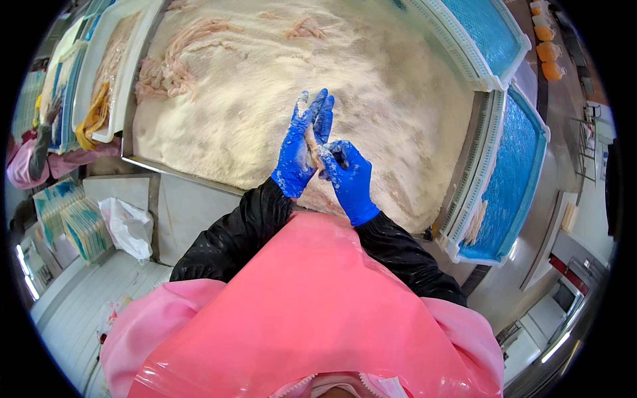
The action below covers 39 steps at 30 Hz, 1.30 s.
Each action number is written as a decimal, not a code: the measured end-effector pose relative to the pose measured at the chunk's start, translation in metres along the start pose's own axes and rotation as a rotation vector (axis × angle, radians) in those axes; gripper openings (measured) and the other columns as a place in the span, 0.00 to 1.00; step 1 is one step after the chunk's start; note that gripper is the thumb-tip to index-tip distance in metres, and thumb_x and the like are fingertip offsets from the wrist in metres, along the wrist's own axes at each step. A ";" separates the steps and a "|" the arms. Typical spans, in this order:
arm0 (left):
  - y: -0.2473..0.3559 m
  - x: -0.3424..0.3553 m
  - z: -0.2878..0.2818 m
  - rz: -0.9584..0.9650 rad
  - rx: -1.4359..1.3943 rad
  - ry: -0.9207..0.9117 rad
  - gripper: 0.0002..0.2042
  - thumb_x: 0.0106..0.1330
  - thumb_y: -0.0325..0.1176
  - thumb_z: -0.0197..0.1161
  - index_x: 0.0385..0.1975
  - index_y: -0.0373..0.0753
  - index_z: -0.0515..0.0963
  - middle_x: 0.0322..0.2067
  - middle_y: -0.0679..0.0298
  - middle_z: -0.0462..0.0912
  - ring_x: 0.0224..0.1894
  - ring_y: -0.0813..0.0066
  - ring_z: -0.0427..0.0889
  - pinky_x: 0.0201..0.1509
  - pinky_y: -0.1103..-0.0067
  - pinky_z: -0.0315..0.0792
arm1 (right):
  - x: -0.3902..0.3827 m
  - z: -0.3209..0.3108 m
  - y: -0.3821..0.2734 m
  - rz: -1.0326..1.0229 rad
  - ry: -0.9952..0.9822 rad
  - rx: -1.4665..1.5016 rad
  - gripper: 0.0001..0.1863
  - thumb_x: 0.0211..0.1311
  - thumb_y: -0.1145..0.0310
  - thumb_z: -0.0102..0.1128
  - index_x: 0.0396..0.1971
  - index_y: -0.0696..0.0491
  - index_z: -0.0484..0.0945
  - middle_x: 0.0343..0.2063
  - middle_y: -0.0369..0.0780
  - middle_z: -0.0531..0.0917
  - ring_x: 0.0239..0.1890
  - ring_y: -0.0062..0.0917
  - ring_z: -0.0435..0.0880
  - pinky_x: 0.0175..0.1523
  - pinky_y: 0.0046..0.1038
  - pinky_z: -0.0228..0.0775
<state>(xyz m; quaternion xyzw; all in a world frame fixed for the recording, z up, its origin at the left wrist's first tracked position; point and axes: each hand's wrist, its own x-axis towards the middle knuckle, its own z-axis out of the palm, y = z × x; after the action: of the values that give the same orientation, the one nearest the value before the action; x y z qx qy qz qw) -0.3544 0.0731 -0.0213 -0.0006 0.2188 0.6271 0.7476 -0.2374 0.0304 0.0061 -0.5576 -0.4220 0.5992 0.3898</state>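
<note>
A pale, wet strand that looks like animal casing (312,142) runs between my two blue-gloved hands. My left hand (300,149) supports it along the palm, with its fingers stretched away from me. My right hand (350,176) is closed in a pinch on the strand's near part, close to the left palm. White grains stick to both gloves. Below the hands spreads a deep bed of coarse white salt-like grains (245,126) in a metal-edged tray. Pinkish strands (169,73) lie heaped at its far left, and a smaller clump (305,28) at the far side.
Blue-lined baskets (507,179) stand along the right, with pale strands (475,222) over one rim. A white tub (119,66) holds strands and something yellow at the left. Beyond it shows another person's pink sleeve (30,162). A white plastic bag (127,229) hangs at lower left.
</note>
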 end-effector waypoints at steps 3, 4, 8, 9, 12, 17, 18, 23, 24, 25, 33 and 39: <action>-0.012 -0.001 0.012 -0.106 -0.149 -0.040 0.24 0.76 0.36 0.44 0.70 0.44 0.52 0.68 0.55 0.57 0.69 0.65 0.58 0.67 0.72 0.62 | 0.000 -0.006 0.002 -0.127 0.047 -0.325 0.10 0.66 0.67 0.58 0.37 0.59 0.75 0.34 0.40 0.81 0.39 0.20 0.81 0.43 0.23 0.73; -0.016 -0.002 0.015 -0.149 -0.239 -0.067 0.24 0.76 0.36 0.44 0.70 0.45 0.52 0.68 0.55 0.58 0.69 0.64 0.58 0.67 0.72 0.63 | 0.001 -0.011 0.006 -0.268 0.109 -0.235 0.12 0.68 0.64 0.55 0.41 0.59 0.74 0.39 0.41 0.80 0.44 0.22 0.79 0.48 0.25 0.70; -0.039 -0.008 0.036 -0.212 -0.203 -0.103 0.24 0.76 0.39 0.43 0.69 0.43 0.54 0.69 0.56 0.57 0.69 0.64 0.58 0.71 0.72 0.55 | 0.009 -0.047 0.006 -0.701 0.330 -0.297 0.29 0.69 0.59 0.46 0.66 0.57 0.59 0.63 0.50 0.66 0.62 0.39 0.67 0.65 0.37 0.56; -0.054 -0.010 0.045 -0.241 -0.080 -0.139 0.24 0.76 0.40 0.41 0.70 0.43 0.53 0.70 0.62 0.54 0.71 0.69 0.54 0.72 0.74 0.53 | 0.004 -0.040 0.001 -0.491 0.254 -0.147 0.31 0.69 0.57 0.46 0.68 0.56 0.56 0.65 0.49 0.62 0.65 0.38 0.64 0.67 0.37 0.52; -0.091 -0.012 0.033 0.113 0.803 -0.298 0.27 0.77 0.42 0.38 0.72 0.41 0.45 0.72 0.62 0.48 0.73 0.69 0.48 0.75 0.74 0.41 | -0.007 -0.040 0.000 -0.390 0.078 0.123 0.36 0.71 0.51 0.42 0.70 0.56 0.49 0.70 0.45 0.54 0.72 0.34 0.50 0.72 0.35 0.40; -0.127 -0.019 0.069 0.025 0.194 -0.267 0.26 0.78 0.39 0.33 0.72 0.40 0.42 0.73 0.64 0.42 0.74 0.72 0.42 0.75 0.75 0.39 | 0.000 -0.087 0.016 -0.424 -0.059 0.704 0.39 0.71 0.48 0.41 0.71 0.56 0.42 0.73 0.40 0.45 0.74 0.31 0.44 0.75 0.34 0.33; -0.133 -0.023 0.069 -0.018 0.054 -0.290 0.25 0.78 0.35 0.33 0.72 0.39 0.41 0.73 0.65 0.41 0.74 0.72 0.41 0.75 0.76 0.39 | -0.006 -0.094 0.007 -0.442 -0.063 0.595 0.39 0.71 0.47 0.39 0.71 0.56 0.42 0.73 0.40 0.45 0.74 0.30 0.43 0.75 0.33 0.32; -0.181 -0.044 0.113 0.029 0.578 -0.234 0.27 0.77 0.40 0.38 0.72 0.38 0.44 0.72 0.64 0.47 0.70 0.73 0.50 0.71 0.77 0.48 | -0.031 -0.143 -0.007 -0.470 0.027 0.315 0.37 0.71 0.52 0.42 0.72 0.55 0.43 0.73 0.41 0.44 0.74 0.29 0.42 0.75 0.31 0.32; -0.192 -0.048 0.120 -0.009 0.557 -0.241 0.27 0.77 0.42 0.39 0.72 0.39 0.45 0.70 0.64 0.51 0.67 0.72 0.57 0.68 0.75 0.54 | -0.029 -0.159 0.004 -0.476 0.066 0.334 0.37 0.71 0.56 0.45 0.71 0.55 0.44 0.73 0.41 0.45 0.74 0.29 0.43 0.74 0.30 0.33; -0.201 -0.053 0.129 -0.034 0.537 -0.239 0.28 0.77 0.44 0.39 0.72 0.40 0.47 0.69 0.64 0.55 0.64 0.71 0.63 0.66 0.74 0.61 | -0.037 -0.166 -0.007 -0.491 0.059 0.391 0.37 0.71 0.56 0.45 0.71 0.56 0.44 0.73 0.41 0.45 0.74 0.30 0.43 0.74 0.30 0.33; -0.297 -0.073 0.181 -0.028 0.544 -0.320 0.26 0.75 0.37 0.39 0.70 0.35 0.46 0.71 0.60 0.47 0.72 0.71 0.48 0.73 0.75 0.45 | -0.097 -0.242 -0.020 -0.330 0.200 0.802 0.32 0.72 0.62 0.44 0.71 0.56 0.49 0.71 0.43 0.52 0.72 0.29 0.51 0.73 0.31 0.42; -0.355 -0.073 0.170 -0.175 0.798 -0.520 0.20 0.69 0.29 0.49 0.60 0.35 0.63 0.62 0.56 0.64 0.64 0.68 0.63 0.69 0.72 0.54 | -0.146 -0.356 -0.005 -0.318 0.288 1.006 0.29 0.74 0.57 0.38 0.68 0.58 0.55 0.68 0.48 0.58 0.70 0.32 0.57 0.73 0.32 0.45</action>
<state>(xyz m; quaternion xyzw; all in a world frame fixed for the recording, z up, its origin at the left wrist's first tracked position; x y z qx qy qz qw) 0.0255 -0.0243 0.0594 0.4244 0.2473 0.4083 0.7694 0.1288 -0.0798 0.0523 -0.3080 -0.1050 0.5784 0.7480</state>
